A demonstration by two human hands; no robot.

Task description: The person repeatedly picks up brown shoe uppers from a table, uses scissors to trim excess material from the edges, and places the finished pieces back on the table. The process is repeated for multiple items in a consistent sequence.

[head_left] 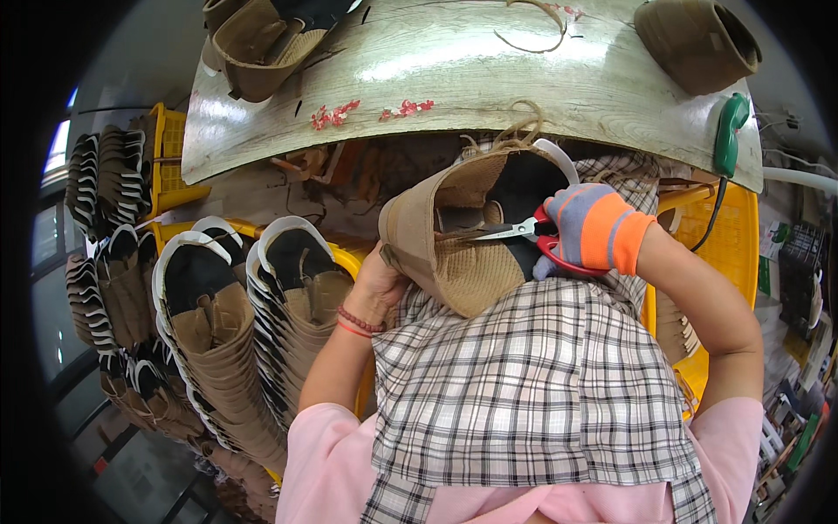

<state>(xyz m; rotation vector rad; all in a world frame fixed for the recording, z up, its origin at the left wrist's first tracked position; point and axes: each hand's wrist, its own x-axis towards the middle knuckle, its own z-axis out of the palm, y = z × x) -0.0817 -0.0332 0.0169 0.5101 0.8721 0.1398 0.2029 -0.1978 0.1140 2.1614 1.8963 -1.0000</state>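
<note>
A brown fabric shoe upper (415, 214) with a black lining and a white rim rests on my lap, its opening turned up toward me. My left hand (381, 284), bare with beaded and red bands at the wrist, is wrapped round its left side; some fingers are hidden beneath. My right hand (598, 229), in an orange and grey glove, is closed on the red handles of a pair of scissors (515, 230). The blades reach inside the upper, near an inner tab. A thin loop of brown trim (522, 122) stands up at the upper's far edge.
Stacks of similar shoe uppers (214, 341) stand at my left by yellow crates (170, 166). On the table (471, 87) ahead lie another upper (262, 57), a brown upper (698, 44) and a loose strip (559, 31). A green corded tool (731, 135) hangs at the table's right edge.
</note>
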